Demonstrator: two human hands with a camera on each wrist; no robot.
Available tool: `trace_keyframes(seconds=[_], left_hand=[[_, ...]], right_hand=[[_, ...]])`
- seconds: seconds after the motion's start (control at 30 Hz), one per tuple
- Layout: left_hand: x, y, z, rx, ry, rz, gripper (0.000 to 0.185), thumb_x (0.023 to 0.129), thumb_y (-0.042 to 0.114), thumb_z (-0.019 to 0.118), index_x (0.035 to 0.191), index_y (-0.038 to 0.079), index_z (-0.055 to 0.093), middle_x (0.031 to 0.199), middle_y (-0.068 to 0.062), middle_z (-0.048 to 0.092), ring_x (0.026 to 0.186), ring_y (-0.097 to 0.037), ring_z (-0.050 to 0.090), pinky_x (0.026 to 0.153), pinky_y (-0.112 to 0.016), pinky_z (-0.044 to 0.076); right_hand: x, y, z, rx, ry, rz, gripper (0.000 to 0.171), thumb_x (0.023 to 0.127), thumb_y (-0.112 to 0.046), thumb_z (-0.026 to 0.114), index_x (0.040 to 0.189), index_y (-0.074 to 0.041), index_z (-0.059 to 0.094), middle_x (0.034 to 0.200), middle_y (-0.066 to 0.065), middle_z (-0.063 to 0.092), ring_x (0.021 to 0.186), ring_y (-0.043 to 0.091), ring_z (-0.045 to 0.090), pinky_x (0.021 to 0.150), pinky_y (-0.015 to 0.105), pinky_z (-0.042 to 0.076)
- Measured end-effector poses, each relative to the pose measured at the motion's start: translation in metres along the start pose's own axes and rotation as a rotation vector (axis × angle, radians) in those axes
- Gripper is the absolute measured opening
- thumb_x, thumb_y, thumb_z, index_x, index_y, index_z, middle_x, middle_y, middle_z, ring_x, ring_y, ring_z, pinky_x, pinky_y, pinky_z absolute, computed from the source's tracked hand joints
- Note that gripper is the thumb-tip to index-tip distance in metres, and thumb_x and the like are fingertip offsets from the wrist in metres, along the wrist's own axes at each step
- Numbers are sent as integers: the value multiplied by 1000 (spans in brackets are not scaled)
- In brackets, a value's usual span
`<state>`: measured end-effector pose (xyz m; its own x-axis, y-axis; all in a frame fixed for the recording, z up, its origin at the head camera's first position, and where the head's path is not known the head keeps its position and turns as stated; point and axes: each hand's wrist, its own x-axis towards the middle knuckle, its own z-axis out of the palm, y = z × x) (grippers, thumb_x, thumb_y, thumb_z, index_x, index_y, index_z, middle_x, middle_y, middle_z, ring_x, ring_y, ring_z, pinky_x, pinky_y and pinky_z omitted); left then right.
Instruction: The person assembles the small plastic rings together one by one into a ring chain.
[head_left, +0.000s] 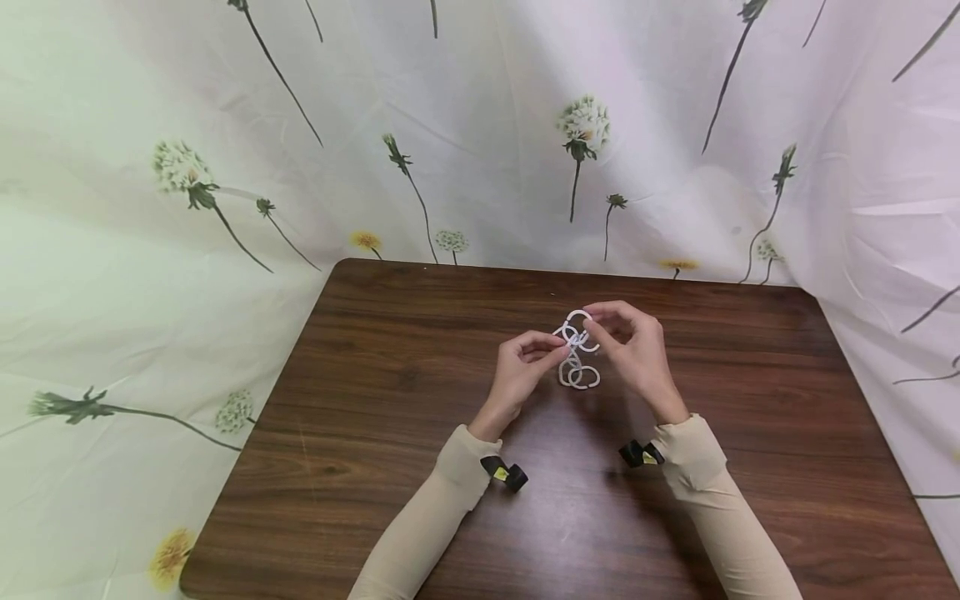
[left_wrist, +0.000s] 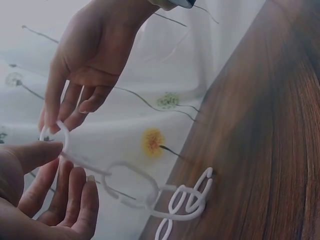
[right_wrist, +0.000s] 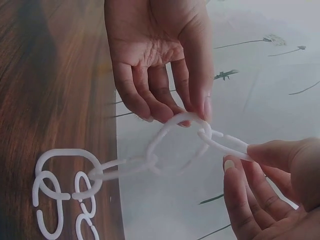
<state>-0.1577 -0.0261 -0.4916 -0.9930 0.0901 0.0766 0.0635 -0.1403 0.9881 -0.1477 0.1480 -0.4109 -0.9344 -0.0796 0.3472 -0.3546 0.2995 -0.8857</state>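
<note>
A chain of white plastic links (head_left: 583, 379) hangs from both hands, its lower links lying on the wooden table. My left hand (head_left: 521, 367) pinches one link (right_wrist: 172, 122) between thumb and fingertips. Just to its right, my right hand (head_left: 636, 350) pinches the end link (right_wrist: 227, 146) with thumb and index finger. These two links are joined in the right wrist view. Lower links (left_wrist: 180, 217) dangle and bunch up at the tabletop in the left wrist view. Several links show a small gap in their loop.
The dark wooden table (head_left: 360, 433) has a far edge against a white cloth (head_left: 495, 167) printed with dandelions. The cloth also hangs at the left and right sides. A black band (head_left: 504, 473) with a yellow mark sits at each wrist.
</note>
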Motion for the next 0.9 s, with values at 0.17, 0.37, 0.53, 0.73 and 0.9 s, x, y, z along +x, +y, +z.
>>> trace_keyframes(seconds=[0.17,0.37,0.53,0.73,0.9], left_hand=[[1,2,-2,-8,14,17,24,83,11,79,100,-3,71,98,-14,74,81,-7,68,73,-17,55],[2,3,-4,-15,41,14,23,83,11,78,100,-3,71,96,-12,74,80,-7,68,73,-16,56],[3,5,-5,-12,46,14,25,84,13,78,102,-1,72,98,-17,73,81,-7,68,75,-17,56],[5,5,-4,-27,42,18,27,85,14,78,105,-2,72,101,-21,73,84,-7,69,78,-18,57],[5,7,-2,-62,44,8,26,85,12,77,105,-3,71,99,-21,73,83,-8,70,79,-20,59]], right_hand=[[0,-2,0,-6,10,-7,21,88,-2,70,108,6,68,91,25,70,65,0,64,53,23,58],[0,-2,1,9,14,0,22,88,-1,70,108,7,68,91,25,70,65,-1,64,53,24,58],[1,1,1,69,2,23,23,88,1,69,110,9,66,93,28,68,67,-1,65,58,39,62],[2,5,1,145,-13,41,24,88,3,68,111,11,64,95,32,65,68,1,67,62,35,62],[2,7,0,169,-22,48,25,89,3,68,112,11,63,96,33,64,69,1,69,63,30,62]])
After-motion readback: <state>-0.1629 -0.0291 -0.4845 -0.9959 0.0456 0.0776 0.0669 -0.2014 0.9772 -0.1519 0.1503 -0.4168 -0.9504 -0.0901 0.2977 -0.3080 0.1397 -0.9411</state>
